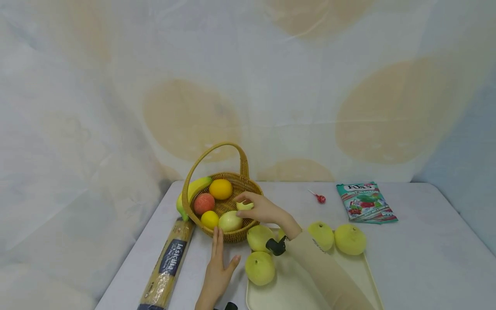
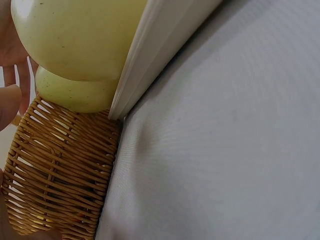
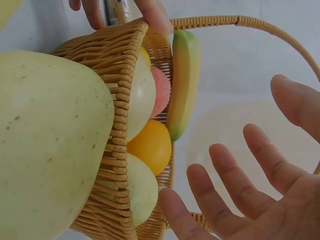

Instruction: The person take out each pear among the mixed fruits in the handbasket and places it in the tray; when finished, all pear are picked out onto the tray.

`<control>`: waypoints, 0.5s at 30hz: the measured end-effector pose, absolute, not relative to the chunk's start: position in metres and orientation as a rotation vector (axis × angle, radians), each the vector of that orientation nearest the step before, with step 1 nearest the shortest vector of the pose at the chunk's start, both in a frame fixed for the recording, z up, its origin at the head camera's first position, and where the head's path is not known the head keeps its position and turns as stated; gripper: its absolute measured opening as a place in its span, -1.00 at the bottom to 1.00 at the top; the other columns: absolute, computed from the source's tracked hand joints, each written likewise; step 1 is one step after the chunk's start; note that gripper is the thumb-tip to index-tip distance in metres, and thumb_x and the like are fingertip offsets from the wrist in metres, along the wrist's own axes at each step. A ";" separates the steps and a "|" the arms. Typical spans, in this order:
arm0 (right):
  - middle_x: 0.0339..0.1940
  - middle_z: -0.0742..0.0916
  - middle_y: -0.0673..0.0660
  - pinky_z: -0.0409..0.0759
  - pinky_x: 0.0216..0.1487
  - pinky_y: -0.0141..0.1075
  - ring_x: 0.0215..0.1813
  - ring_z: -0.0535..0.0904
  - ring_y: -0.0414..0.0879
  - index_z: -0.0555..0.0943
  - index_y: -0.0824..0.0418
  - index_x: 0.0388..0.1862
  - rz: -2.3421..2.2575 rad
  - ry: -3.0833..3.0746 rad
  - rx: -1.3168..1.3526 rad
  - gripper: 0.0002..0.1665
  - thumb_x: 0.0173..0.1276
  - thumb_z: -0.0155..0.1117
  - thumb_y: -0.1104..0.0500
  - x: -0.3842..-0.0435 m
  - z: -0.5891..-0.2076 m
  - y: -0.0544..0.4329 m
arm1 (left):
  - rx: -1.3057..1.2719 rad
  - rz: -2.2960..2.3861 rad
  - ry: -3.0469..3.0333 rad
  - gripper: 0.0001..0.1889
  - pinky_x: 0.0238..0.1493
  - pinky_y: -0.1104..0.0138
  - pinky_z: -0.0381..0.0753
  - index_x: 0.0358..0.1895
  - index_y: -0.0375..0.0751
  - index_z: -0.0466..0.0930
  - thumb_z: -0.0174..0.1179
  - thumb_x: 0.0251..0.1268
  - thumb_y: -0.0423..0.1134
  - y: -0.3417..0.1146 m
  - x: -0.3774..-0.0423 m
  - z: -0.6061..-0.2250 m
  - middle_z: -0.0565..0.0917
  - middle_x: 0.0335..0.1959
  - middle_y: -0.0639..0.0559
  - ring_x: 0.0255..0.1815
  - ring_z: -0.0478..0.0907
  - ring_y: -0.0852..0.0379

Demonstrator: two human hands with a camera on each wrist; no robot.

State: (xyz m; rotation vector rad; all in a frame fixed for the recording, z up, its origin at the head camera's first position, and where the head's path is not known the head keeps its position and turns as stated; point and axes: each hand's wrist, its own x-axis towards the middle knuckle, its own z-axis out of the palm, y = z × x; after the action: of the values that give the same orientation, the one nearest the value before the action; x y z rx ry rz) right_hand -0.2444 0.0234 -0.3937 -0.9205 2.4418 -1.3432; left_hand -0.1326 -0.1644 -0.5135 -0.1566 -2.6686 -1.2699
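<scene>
My right hand [image 1: 265,209] is over the right side of a wicker basket [image 1: 234,236], above a pale green pear [image 1: 245,206]. In the right wrist view its fingers are spread, and that pear [image 3: 143,192] lies inside the rim near the little fingertip. My left hand [image 1: 218,275] touches the basket's front with straight fingers; in the right wrist view, its fingers [image 3: 154,14] rest at the rim. The basket also holds another pale pear [image 1: 230,221], a lemon [image 1: 209,219], an orange [image 1: 221,189], a red round fruit [image 1: 204,203] and a banana [image 1: 198,186].
A cream tray [image 1: 286,292] bears several yellow-green pears [image 1: 260,268] right of the basket. A pasta packet [image 1: 170,258] lies at the left. A red lollipop [image 1: 320,199] and a green sweets bag [image 1: 366,202] lie at the back right. The basket's handle [image 1: 201,157] arches overhead.
</scene>
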 end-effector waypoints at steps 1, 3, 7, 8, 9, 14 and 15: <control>0.29 0.57 0.17 0.52 0.23 0.06 0.32 0.45 0.22 0.47 0.20 0.26 -1.340 2.441 -0.919 -0.48 0.38 0.25 0.05 -0.245 -0.393 0.022 | -0.156 -1.270 -2.672 -0.09 0.16 -0.35 0.37 0.59 0.04 -0.25 0.18 0.36 -0.04 -0.164 -0.133 -0.514 -0.25 0.63 -0.06 0.41 0.21 -0.46; 0.29 0.57 0.18 0.51 0.24 0.07 0.32 0.44 0.23 0.47 0.20 0.26 -1.339 2.437 -0.924 -0.48 0.38 0.25 0.04 -0.246 -0.394 0.021 | -0.155 -1.271 -2.675 -0.09 0.16 -0.35 0.37 0.59 0.04 -0.26 0.18 0.35 -0.04 -0.164 -0.133 -0.514 -0.25 0.63 -0.06 0.41 0.21 -0.46; 0.28 0.58 0.20 0.50 0.25 0.07 0.31 0.45 0.23 0.48 0.19 0.25 -1.334 2.435 -0.936 -0.48 0.37 0.25 0.03 -0.249 -0.392 0.018 | -0.159 -1.268 -2.681 -0.09 0.15 -0.35 0.38 0.59 0.04 -0.26 0.17 0.36 -0.03 -0.165 -0.133 -0.513 -0.26 0.62 -0.06 0.40 0.21 -0.47; 0.28 0.58 0.18 0.50 0.26 0.07 0.31 0.45 0.22 0.48 0.18 0.25 -1.332 2.435 -0.934 -0.48 0.37 0.25 0.02 -0.249 -0.392 0.017 | -0.158 -1.269 -2.680 -0.09 0.15 -0.35 0.38 0.59 0.03 -0.26 0.18 0.36 -0.03 -0.164 -0.133 -0.513 -0.26 0.62 -0.06 0.40 0.21 -0.47; 0.28 0.58 0.17 0.50 0.26 0.06 0.31 0.46 0.21 0.48 0.17 0.24 -1.329 2.435 -0.932 -0.48 0.37 0.25 0.01 -0.249 -0.392 0.017 | -0.157 -1.269 -2.682 -0.09 0.16 -0.35 0.38 0.59 0.03 -0.26 0.17 0.36 -0.03 -0.164 -0.133 -0.513 -0.26 0.62 -0.06 0.40 0.21 -0.47; 0.26 0.60 0.13 0.50 0.26 0.04 0.30 0.46 0.20 0.49 0.16 0.23 -1.322 2.427 -0.925 -0.50 0.36 0.25 0.01 -0.252 -0.392 0.012 | -0.149 -1.275 -2.679 -0.09 0.18 -0.35 0.36 0.59 0.03 -0.26 0.17 0.36 -0.03 -0.164 -0.133 -0.513 -0.26 0.62 -0.06 0.41 0.20 -0.47; 0.26 0.60 0.13 0.50 0.26 0.04 0.30 0.46 0.20 0.50 0.15 0.23 -1.321 2.425 -0.925 -0.50 0.36 0.25 0.01 -0.252 -0.392 0.011 | -0.147 -1.275 -2.676 -0.09 0.18 -0.35 0.36 0.59 0.03 -0.25 0.18 0.35 -0.03 -0.164 -0.133 -0.513 -0.25 0.62 -0.06 0.41 0.21 -0.47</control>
State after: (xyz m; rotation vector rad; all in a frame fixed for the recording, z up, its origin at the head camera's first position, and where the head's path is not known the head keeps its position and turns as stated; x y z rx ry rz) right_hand -0.2523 0.0114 -0.3919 -0.9245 2.4248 -1.3208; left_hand -0.1332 -0.1644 -0.5130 -0.1468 -2.6764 -1.2753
